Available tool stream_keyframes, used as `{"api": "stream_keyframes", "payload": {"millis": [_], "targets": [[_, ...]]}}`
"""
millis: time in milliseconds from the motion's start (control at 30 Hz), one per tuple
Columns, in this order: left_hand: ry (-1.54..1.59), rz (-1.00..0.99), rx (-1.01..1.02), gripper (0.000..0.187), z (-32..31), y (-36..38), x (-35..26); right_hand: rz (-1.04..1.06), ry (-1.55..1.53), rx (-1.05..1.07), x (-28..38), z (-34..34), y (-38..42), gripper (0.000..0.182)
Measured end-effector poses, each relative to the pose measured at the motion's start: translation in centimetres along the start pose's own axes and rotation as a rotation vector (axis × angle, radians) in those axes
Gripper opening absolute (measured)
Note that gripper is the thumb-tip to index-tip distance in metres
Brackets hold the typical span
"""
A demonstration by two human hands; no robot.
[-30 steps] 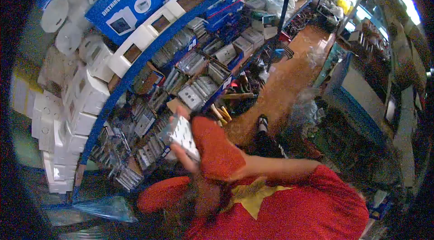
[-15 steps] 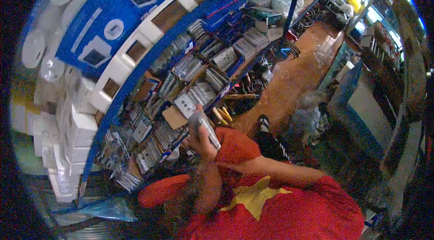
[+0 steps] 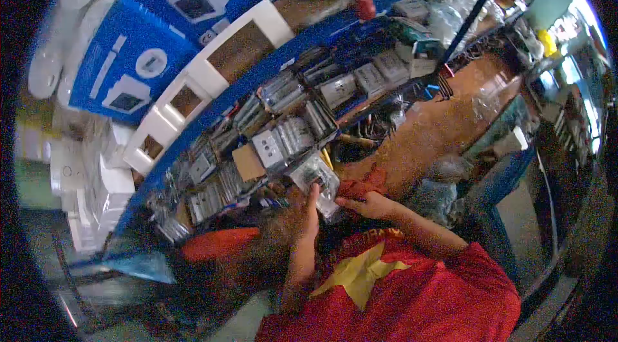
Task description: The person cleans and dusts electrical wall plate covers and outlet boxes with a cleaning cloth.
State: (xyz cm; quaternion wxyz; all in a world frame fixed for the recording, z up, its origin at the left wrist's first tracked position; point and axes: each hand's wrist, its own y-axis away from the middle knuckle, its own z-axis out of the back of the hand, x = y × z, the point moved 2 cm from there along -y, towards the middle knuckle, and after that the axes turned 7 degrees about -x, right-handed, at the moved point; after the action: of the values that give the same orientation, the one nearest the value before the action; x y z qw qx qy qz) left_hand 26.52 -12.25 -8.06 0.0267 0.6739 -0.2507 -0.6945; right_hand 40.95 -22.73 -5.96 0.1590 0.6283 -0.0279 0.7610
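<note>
Crammed shelf [image 3: 193,128] alongside | left hand [image 3: 310,208] pinches clear-wrapped packet [image 3: 327,195], seemingly steadying it | right hand [image 3: 372,206] near edge, grip unclear

White frames [image 3: 164,121] line the blue shelf edge [image 3: 222,104], just beside blue printed boxes [image 3: 168,28]

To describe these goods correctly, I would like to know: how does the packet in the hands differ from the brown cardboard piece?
The packet is pale and shiny; the cardboard piece is brown and dull. The left hand holds the packet, with the right hand at its edge, while the cardboard piece lies untouched among the shelf goods. Both look roughly four-sided.
</note>
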Motion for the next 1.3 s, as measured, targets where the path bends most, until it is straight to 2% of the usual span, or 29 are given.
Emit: {"api": "stream_keyframes", "payload": {"millis": [33,67,167,267,367,467,567,667,767,833,900,933,967,1033,1133,1167,1233,1267,1300], "targets": [[0.05,0.075,-0.076,0.063,0.5,0.4,1.3,-0.01,0.017,0.053,-0.1,-0.1,-0.3,0.037],[-0.077,0.119,-0.077,0.066,0.3,1.6,-0.5,-0.019,0.032,0.102,-0.3,-0.2,-0.4,0.038],[-0.038,0.071,-0.109,0.061,1.5,2.0,2.6,0.071,0.223,0.119,-3.4,-1.2,-0.9,0.037],[-0.064,0.09,-0.033,0.054,1.4,1.5,2.9,0.07,0.152,0.102,-4.7,-1.1,-1.5,0.023],[-0.291,0.041,-0.007,0.048,2.1,0.4,3.6,0.09,0.151,0.039,-4.5,-1.0,-2.3,0.023],[-0.135,-0.041,0.034,0.045,-0.1,0.6,-0.7,-0.067,-0.092,0.03,-5.6,-0.7,-2.5,0.029],[-0.035,-0.053,0.019,0.042,-1.2,-0.5,-0.4,-0.37,-0.175,-0.001,-8.2,0.0,-2.1,0.024],[-0.532,-0.096,0.081,0.053,-1.7,-0.5,-1.3,-0.328,-0.402,-0.018,-8.2,0.6,-2.2,0.025],[-0.575,-0.217,-0.144,0.05,-2.1,-2.0,0.7,-0.287,-0.363,-0.159,-7.2,1.8,-2.1,0.023],[-0.154,-0.099,-0.186,0.053,-2.7,-3.3,2.2,-0.348,-0.364,-0.131,-5.2,3.4,-2.2,0.02],[0.239,0.111,-0.055,0.055,-1.4,-6.0,6.5,-0.368,-0.417,-0.147,-4.4,4.6,-2.0,0.017],[0.301,0.211,-0.071,0.066,-0.5,-7.7,8.7,-0.352,-0.47,-0.177,-4.2,5.0,-2.0,0.016],[0.255,0.33,-0.092,0.082,-1.4,-6.1,4.4,-0.334,-0.526,-0.206,-4.2,5.2,-2.1,0.015],[0.16,0.279,-0.209,0.085,0.2,-7.7,6.1,-0.387,-0.607,-0.253,-6.1,5.6,-2.2,0.015],[-0.003,0.248,-0.407,0.088,-2.8,-4.3,-1.8,-0.464,-0.627,-0.327,-5.8,6.7,-2.1,0.016],[-0.033,0.174,-0.362,0.087,-2.6,-4.8,-1.8,-0.493,-0.617,-0.352,-5.5,7.1,-1.9,0.016],[-0.091,0.034,-0.273,0.087,-1.2,-6.5,-0.4,-0.321,-0.48,-0.367,-9.0,7.0,-1.8,0.019],[-0.012,0.081,-0.298,0.079,-1.2,-6.5,-0.6,-0.237,-0.411,-0.369,-9.1,7.1,-1.7,0.02],[-0.053,0.062,-0.343,0.074,-1.3,-6.3,-0.9,-0.315,-0.534,-0.363,-9.4,7.1,-1.5,0.021]]}}
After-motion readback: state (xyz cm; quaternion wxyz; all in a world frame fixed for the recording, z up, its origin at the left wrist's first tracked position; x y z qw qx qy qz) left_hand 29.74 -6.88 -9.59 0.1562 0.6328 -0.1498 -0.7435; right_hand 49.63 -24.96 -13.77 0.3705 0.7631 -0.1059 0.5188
